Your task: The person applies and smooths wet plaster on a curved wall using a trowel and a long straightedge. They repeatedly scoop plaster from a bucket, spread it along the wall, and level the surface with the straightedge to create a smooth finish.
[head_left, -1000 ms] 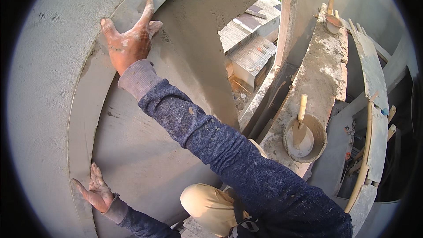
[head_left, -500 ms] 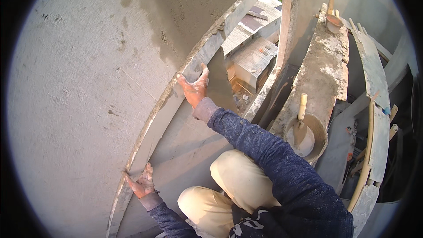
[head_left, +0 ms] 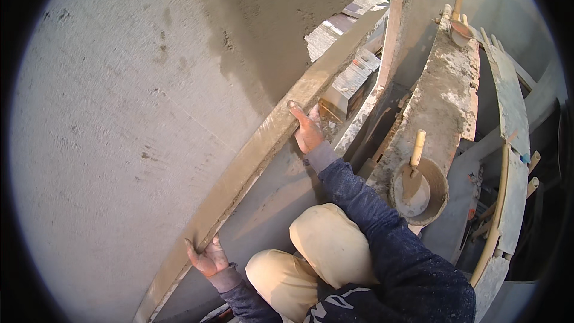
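A long, narrow straightedge board (head_left: 251,158), smeared with mortar, runs diagonally across the plastered wall (head_left: 119,143). My left hand (head_left: 209,257) grips its lower part, with the thumb over the broad face and the fingers behind the edge. Farther up, my right hand (head_left: 308,131) is closed round the same board, thumb on the face. The board's upper end reaches past the wall's edge towards an upright post (head_left: 394,30). Above the board, a darker patch of damp plaster (head_left: 269,30) covers part of the wall.
To the right, a mortar-crusted plank (head_left: 439,90) bears a bucket (head_left: 441,203) with a wooden-handled trowel (head_left: 417,149) in it. A small bowl (head_left: 461,34) sits at its far end. Bamboo poles (head_left: 493,221) and boards stand beyond. A drop with rooftops (head_left: 356,72) shows through the gap.
Both hands have moved right with the straightedge board. It has turned, so its broad mortar-smeared face now shows, and its upper end has swung right, nearer the post.
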Demonstrator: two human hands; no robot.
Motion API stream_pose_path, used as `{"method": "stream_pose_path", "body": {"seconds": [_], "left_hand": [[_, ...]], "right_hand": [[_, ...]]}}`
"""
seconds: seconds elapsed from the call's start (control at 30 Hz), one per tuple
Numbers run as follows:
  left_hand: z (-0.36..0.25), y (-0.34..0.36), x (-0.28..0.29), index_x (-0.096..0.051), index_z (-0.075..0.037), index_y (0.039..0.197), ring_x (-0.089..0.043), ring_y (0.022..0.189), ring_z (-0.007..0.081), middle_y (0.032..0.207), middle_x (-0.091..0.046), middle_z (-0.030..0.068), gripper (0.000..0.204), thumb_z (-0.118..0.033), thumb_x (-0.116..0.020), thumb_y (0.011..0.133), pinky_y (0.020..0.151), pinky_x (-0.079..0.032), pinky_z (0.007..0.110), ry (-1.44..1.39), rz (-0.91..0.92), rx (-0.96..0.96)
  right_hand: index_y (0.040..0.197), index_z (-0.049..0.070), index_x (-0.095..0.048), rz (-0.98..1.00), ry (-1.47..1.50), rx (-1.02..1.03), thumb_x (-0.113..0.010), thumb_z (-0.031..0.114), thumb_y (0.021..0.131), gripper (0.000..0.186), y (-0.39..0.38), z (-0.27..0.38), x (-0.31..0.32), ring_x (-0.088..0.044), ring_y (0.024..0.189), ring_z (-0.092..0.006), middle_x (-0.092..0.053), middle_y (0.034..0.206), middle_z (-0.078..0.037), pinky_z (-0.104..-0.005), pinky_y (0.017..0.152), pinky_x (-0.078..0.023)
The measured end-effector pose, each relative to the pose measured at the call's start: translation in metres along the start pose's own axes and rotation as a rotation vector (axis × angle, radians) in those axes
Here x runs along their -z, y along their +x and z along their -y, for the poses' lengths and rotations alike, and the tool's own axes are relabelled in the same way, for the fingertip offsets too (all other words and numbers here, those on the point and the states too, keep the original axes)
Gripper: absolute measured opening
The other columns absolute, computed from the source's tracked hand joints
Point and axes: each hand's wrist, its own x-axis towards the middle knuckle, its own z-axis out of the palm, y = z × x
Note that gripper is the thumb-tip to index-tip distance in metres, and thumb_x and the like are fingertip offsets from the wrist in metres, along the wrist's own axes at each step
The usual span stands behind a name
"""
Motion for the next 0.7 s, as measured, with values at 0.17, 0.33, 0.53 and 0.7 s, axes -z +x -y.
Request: {"method": "stream_pose_path", "body": {"seconds": [0.17, 0.33, 0.53, 0.7], "left_hand": [[-0.002, 0.006, -0.012, -0.047, 0.002, 0.126, -0.051, 0.119, 0.0350, 0.132, -0.048, 0.0187, 0.044, -0.018, -0.059, 0.089, 0.093, -0.049, 0.055, -0.006, 0.154, 0.013], [0.001, 0.009, -0.016, -0.048, 0.002, 0.126, -0.052, 0.118, 0.0353, 0.133, -0.048, 0.0182, 0.044, -0.017, -0.060, 0.088, 0.092, -0.049, 0.058, 0.025, 0.238, 0.003], [0.003, 0.029, -0.015, -0.048, 0.001, 0.126, -0.051, 0.120, 0.0325, 0.132, -0.050, 0.0154, 0.044, -0.019, -0.059, 0.089, 0.092, -0.050, 0.056, 0.034, 0.227, -0.015], [-0.004, 0.018, -0.033, -0.047, -0.001, 0.128, -0.051, 0.119, 0.0310, 0.132, -0.050, 0.0146, 0.043, -0.021, -0.057, 0.092, 0.093, -0.050, 0.052, 0.024, 0.286, -0.092]], "right_hand": [[0.138, 0.010, -0.028, 0.074, 0.111, -0.054, -0.061, 0.003, 0.085, 0.062, 0.034, 0.023, -0.018, -0.045, 0.123, -0.0209, -0.046, 0.133, -0.008, -0.0393, 0.103, -0.038], [0.134, 0.009, -0.033, -0.086, 0.004, -0.030, -0.063, 0.004, 0.083, 0.059, 0.045, 0.024, -0.023, -0.047, 0.120, -0.0201, -0.048, 0.129, -0.008, -0.0386, 0.104, -0.035], [0.139, 0.008, -0.024, 0.027, 0.039, -0.050, -0.064, 0.002, 0.082, 0.069, 0.066, 0.027, -0.016, -0.048, 0.119, -0.0208, -0.045, 0.131, -0.008, -0.0400, 0.103, -0.036], [0.141, 0.004, -0.014, 0.033, 0.019, -0.056, -0.063, 0.001, 0.083, 0.077, 0.058, 0.039, -0.036, -0.048, 0.118, -0.0212, -0.041, 0.134, -0.010, -0.0419, 0.102, -0.038]]}}
